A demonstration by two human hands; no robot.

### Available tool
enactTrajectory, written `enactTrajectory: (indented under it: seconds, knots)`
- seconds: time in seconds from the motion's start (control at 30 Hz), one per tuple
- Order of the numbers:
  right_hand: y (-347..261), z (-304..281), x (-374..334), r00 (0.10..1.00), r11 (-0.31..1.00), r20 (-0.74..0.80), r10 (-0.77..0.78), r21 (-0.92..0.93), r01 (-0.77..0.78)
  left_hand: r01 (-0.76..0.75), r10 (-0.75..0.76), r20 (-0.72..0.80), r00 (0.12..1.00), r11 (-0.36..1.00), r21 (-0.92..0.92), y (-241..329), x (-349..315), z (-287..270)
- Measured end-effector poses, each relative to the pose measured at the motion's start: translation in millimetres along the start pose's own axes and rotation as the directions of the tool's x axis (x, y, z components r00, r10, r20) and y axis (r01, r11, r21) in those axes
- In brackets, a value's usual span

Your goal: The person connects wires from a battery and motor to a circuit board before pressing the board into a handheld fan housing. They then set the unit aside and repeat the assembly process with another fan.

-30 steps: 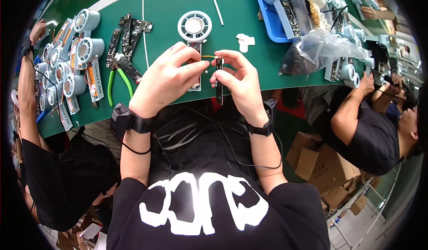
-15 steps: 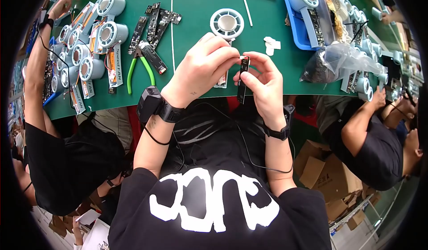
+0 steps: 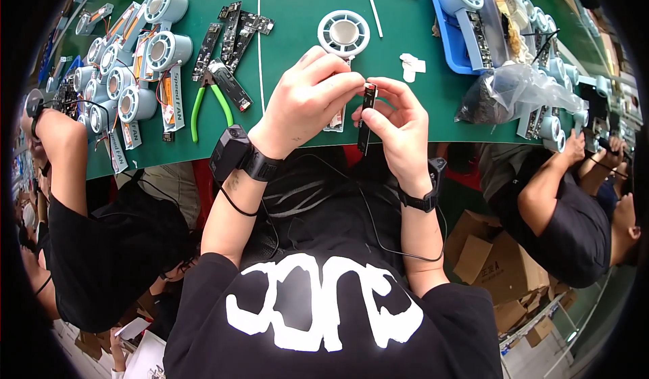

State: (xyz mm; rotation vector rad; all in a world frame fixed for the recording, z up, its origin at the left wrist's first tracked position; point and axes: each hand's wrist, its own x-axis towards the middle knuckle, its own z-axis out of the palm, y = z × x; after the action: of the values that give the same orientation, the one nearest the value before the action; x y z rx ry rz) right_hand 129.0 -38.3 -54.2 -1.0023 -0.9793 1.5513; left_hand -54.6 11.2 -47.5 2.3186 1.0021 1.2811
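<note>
Upright between the thumb and fingers of my right hand (image 3: pixel 397 125) is a narrow black circuit board (image 3: pixel 366 122), with a bit of red at its top end. My left hand (image 3: pixel 307 98) is pinched closed right by that top end; whatever its fingertips hold is too small to make out. Behind my hands a pale blue handheld fan (image 3: pixel 343 33) lies on the green table, its round grille facing up. The left hand covers most of its handle.
Green-handled pliers (image 3: pixel 211 102) and several loose circuit boards (image 3: pixel 233 41) lie to the left, beside a pile of fans (image 3: pixel 122 81). White stickers (image 3: pixel 411 66) and a white stick (image 3: pixel 375 15) lie to the right. Farther right are a blue tray (image 3: pixel 446 34) and a plastic bag (image 3: pixel 514 98). Co-workers sit on both sides.
My hands and the circuit board have barely shifted. At the left, the co-worker's arm has drawn back from the fan pile toward the table's near edge.
</note>
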Motion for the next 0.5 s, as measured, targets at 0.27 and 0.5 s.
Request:
enactTrajectory:
  seconds: [0.27,0.5]
  knots:
    - [6.2,-5.3,1.1,0.999,0.998,-0.045,0.028,-0.062,-0.031,-0.051,0.049,0.020,0.999,0.994,0.093,-0.4,0.8,11.2]
    - [8.6,-2.6,-1.3,0.981,0.924,-0.055,-0.189,-0.349,0.158,-0.063,0.062,0.014,0.998,0.995,0.075,-6.5,1.7,7.5]
